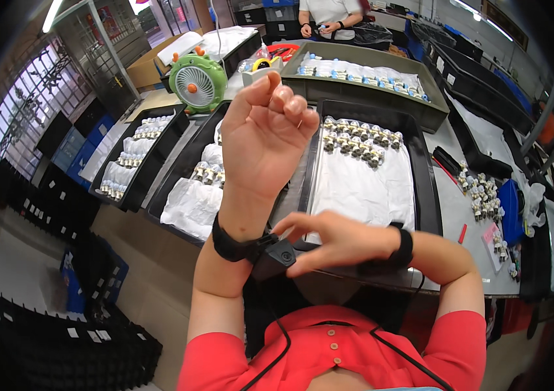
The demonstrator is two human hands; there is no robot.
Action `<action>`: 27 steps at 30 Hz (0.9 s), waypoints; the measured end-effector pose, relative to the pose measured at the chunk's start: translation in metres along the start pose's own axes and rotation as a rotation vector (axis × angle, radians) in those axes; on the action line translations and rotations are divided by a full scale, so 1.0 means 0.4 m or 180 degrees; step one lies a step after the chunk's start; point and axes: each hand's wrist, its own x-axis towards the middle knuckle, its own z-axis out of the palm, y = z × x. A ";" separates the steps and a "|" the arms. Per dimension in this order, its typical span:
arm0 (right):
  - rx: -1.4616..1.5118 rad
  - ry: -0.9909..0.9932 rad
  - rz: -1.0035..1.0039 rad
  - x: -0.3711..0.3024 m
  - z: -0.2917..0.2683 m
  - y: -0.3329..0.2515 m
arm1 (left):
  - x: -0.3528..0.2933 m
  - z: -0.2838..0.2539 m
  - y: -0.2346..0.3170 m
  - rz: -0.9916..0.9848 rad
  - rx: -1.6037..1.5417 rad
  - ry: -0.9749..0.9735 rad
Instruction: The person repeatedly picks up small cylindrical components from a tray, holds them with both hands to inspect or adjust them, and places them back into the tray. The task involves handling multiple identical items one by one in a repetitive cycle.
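— See how the left hand (pixel 265 130) is held up, palm toward the face, fingers loosely curled and gripping nothing? The right hand (pixel 335 240) reaches across and pinches the small black device (pixel 275 255) sitting on the black wrist strap (pixel 230 246), just under the raised palm.

— Thumb below and forefinger on top, it looks like. I'd judge a steady wrist is what matters: keep the left forearm upright so the strap doesn't twist while the fingers work the device.

— There's a thin black cable (pixel 282 342) running from it down over the red shirt. Best not to tug that; let it hang slack.

— The right wrist wears a dark band (pixel 404 244) too. How much room do they have?

— Enough, I'd say. Both hands are over the near table edge (pixel 381 279), in front of the trays. Just beyond the left hand lies a black tray (pixel 422 171) lined with white cloth, small capped vials (pixel 359 142) in rows at its far end. Another black tray (pixel 159 203) sits left of the raised hand.

— And the green desk fan (pixel 198 81) stands well beyond the left fingertips. An elbow swinging forward could nudge a tray rim, so keeping the motion close to the chest seems wise.

— Someone else's hands (pixel 321 28) work at the far end, well apart.
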 end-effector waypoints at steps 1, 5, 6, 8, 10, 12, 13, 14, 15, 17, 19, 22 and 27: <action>-0.0037 -0.0079 -0.0125 0.004 -0.038 0.041 | -0.004 -0.016 0.001 -0.0061 0.0265 0.0027; -0.1044 0.0988 0.0810 0.014 -0.255 0.276 | -0.003 -0.118 -0.034 -0.0655 0.0859 0.0466; -0.1460 0.1316 0.1052 0.011 -0.303 0.331 | -0.001 -0.159 -0.043 -0.0883 0.0923 0.0634; -0.1985 0.1994 0.1436 0.000 -0.360 0.411 | -0.005 -0.213 -0.055 -0.1009 0.1011 0.0819; -0.2154 0.2377 0.1706 -0.008 -0.366 0.461 | -0.012 -0.238 -0.072 -0.1101 0.1113 0.0908; -0.2292 0.2455 0.1869 -0.017 -0.357 0.510 | -0.016 -0.235 -0.080 -0.1181 0.1318 0.0817; -0.2312 0.2379 0.1962 -0.021 -0.357 0.528 | -0.017 -0.230 -0.081 -0.1217 0.1421 0.0772; -0.2307 0.2298 0.2049 -0.022 -0.351 0.539 | -0.020 -0.229 -0.079 -0.1294 0.1411 0.0735; -0.2162 0.2193 0.2074 -0.025 -0.358 0.544 | -0.023 -0.231 -0.081 -0.1307 0.1426 0.0733; -0.1867 0.1996 0.2123 -0.036 -0.384 0.535 | -0.026 -0.236 -0.091 -0.1344 0.1462 0.0722; -0.2168 0.2237 0.1617 -0.028 -0.368 0.475 | -0.027 -0.246 -0.094 -0.1322 0.1689 0.0778; -0.1456 0.2512 0.0036 -0.006 -0.312 0.308 | -0.029 -0.223 -0.109 -0.1217 0.2093 0.0931; -0.1010 0.2439 -0.1372 0.026 -0.211 0.186 | -0.034 -0.217 -0.121 -0.0855 0.2160 0.0395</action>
